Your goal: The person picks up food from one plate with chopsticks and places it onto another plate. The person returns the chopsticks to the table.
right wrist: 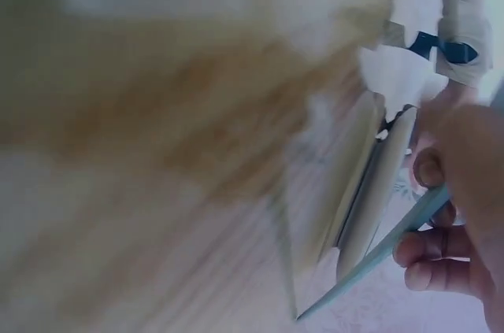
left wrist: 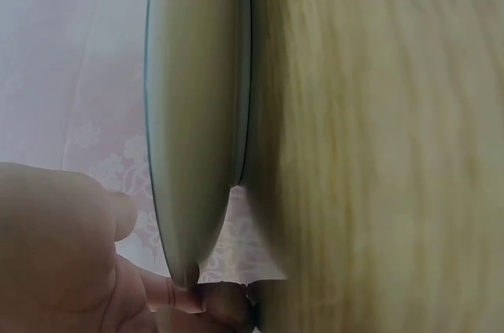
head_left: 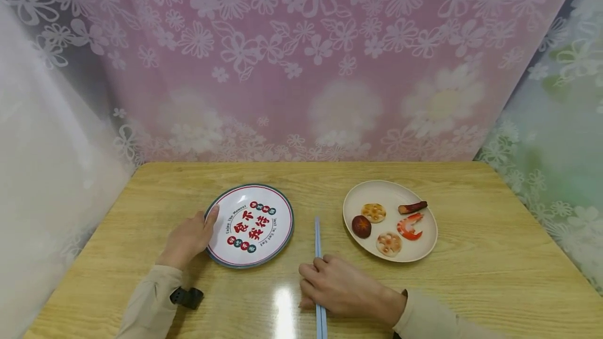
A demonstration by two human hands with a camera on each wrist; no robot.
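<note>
A white plate [head_left: 259, 192] with a dark green rim and red printed characters stands on the table at centre left. My left hand [head_left: 190, 237] holds its left edge, thumb over the rim; the left wrist view shows fingers [left wrist: 224, 301] under the edge. A pair of light blue chopsticks [head_left: 317, 234] points away from me, right of this plate. From above, my right hand [head_left: 341, 284] grips them around the middle. In the right wrist view, the chopsticks [right wrist: 370, 258] slant, their tips close to the tabletop.
On the right, a beige plate [head_left: 416, 252] bears two lotus root slices [head_left: 389, 244], a mushroom cap [head_left: 361, 226], a shrimp [head_left: 409, 226] and a dark brown stick-shaped piece [head_left: 412, 207]. A floral curtain [head_left: 301, 93] hangs behind the wooden table [head_left: 490, 234].
</note>
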